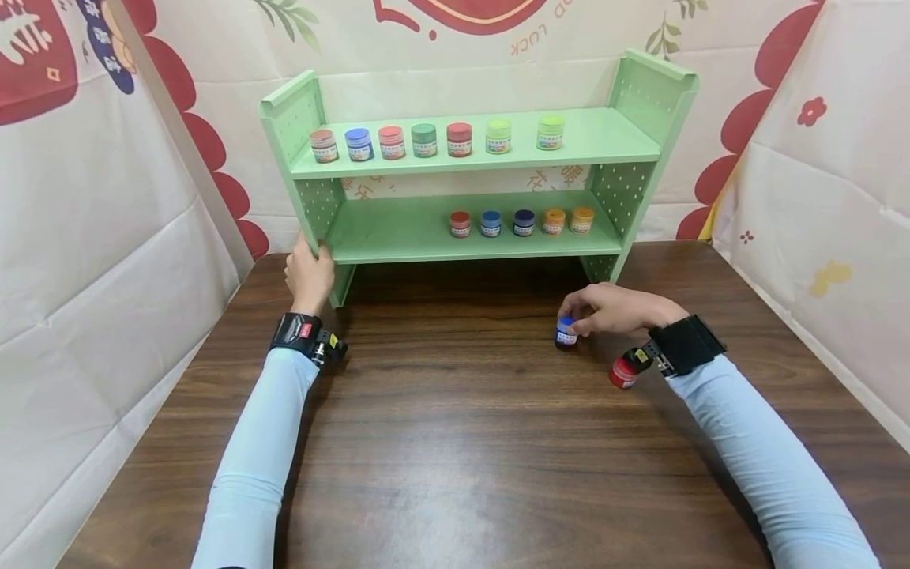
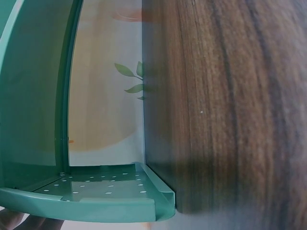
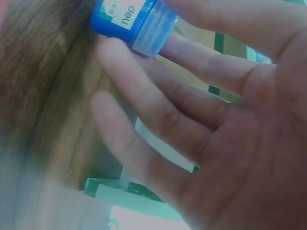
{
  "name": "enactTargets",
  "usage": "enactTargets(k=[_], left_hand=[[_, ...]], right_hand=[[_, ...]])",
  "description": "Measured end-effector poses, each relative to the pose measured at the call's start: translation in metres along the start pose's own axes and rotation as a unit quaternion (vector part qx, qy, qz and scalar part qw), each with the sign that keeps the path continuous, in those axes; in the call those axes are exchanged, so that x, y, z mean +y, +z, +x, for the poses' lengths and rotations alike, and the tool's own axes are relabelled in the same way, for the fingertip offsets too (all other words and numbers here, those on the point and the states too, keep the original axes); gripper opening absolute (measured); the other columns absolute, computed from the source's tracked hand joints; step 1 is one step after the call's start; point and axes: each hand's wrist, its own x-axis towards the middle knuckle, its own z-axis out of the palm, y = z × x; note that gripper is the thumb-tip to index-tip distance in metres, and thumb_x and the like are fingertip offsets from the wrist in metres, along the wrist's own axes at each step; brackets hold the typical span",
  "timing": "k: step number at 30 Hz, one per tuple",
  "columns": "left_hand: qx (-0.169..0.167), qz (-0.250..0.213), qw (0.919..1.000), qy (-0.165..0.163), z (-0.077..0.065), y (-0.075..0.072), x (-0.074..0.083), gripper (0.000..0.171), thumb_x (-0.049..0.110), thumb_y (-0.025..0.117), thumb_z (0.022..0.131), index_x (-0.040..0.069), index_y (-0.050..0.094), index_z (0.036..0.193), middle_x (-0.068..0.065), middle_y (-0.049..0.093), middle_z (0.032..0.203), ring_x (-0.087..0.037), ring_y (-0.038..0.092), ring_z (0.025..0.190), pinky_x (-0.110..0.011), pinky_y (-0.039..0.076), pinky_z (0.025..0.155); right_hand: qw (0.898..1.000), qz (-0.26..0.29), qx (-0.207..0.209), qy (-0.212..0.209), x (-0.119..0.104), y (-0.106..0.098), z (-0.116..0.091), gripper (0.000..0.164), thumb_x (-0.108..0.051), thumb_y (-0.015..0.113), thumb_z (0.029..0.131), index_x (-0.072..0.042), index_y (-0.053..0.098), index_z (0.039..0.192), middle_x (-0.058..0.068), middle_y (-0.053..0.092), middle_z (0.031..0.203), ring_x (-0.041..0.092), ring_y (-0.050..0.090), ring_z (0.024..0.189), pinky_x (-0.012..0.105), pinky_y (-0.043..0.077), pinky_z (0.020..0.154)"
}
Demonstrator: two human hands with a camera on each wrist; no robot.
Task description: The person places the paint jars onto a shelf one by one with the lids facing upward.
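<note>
My right hand (image 1: pixel 613 308) pinches a small blue paint jar (image 1: pixel 565 337) by its lid, low over the brown table at the right. Up close in the right wrist view, the blue jar (image 3: pixel 125 19) has a clear lid and a white label; the other fingers (image 3: pixel 158 117) spread beside it. Just below my right wrist stands a red paint jar (image 1: pixel 622 375), partly covered by the wrist camera. At the left, my left hand (image 1: pixel 310 278) grips the side panel of a green two-tier shelf (image 1: pixel 398 229). Fingertips (image 2: pixel 41 223) show past that panel in the left wrist view.
Several paint jars stand in a row along the upper tier (image 1: pixel 597 146), among them a dark green jar (image 1: pixel 424 141). The lower tier holds more jars toward its right, including an orange jar (image 1: pixel 582 220). Printed cloth (image 1: pixel 469 83) hangs behind the shelf and at both sides.
</note>
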Motion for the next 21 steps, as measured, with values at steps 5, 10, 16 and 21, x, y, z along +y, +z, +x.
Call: enactTargets(k=[5,10,16,21], left_hand=[[0.001,0.0,1.0,0.002,0.0,0.0,-0.001,0.031,0.025,0.047,0.1,0.014,0.059,0.127,-0.025,0.07,0.123,-0.051,0.067,0.11,-0.066,0.048,0.086],[0.004,-0.003,1.0,0.0,-0.001,-0.001,0.001,0.029,0.025,0.047,0.1,0.013,0.059,0.124,-0.027,0.07,0.121,-0.052,0.066,0.109,-0.067,0.047,0.085],[0.001,-0.001,1.0,0.003,-0.002,0.0,0.0,0.03,0.025,0.046,0.101,0.013,0.058,0.125,-0.026,0.07,0.121,-0.052,0.067,0.108,-0.067,0.047,0.085],[0.008,0.002,1.0,0.001,-0.001,0.002,0.0,0.03,0.025,0.047,0.1,0.013,0.059,0.125,-0.026,0.07,0.121,-0.051,0.067,0.109,-0.066,0.047,0.086]], right_hand=[[0.999,-0.015,0.034,-0.022,-0.008,-0.001,-0.001,0.025,-0.019,0.07,0.099,-0.011,0.069,0.122,0.001,0.074,0.102,0.016,0.067,0.091,0.027,0.054,0.08],[0.995,-0.037,0.079,-0.04,-0.021,-0.003,-0.001,0.024,-0.021,0.069,0.099,-0.018,0.069,0.123,-0.003,0.073,0.102,0.016,0.064,0.089,0.029,0.054,0.08],[0.984,-0.063,0.127,-0.106,-0.048,-0.014,0.009,0.028,-0.024,0.071,0.098,-0.016,0.068,0.125,-0.004,0.071,0.102,0.013,0.064,0.089,0.027,0.053,0.08],[0.971,-0.105,0.162,-0.143,-0.087,-0.031,0.036,0.034,-0.017,0.072,0.097,-0.009,0.067,0.13,0.004,0.072,0.113,0.015,0.066,0.094,0.034,0.055,0.083]])
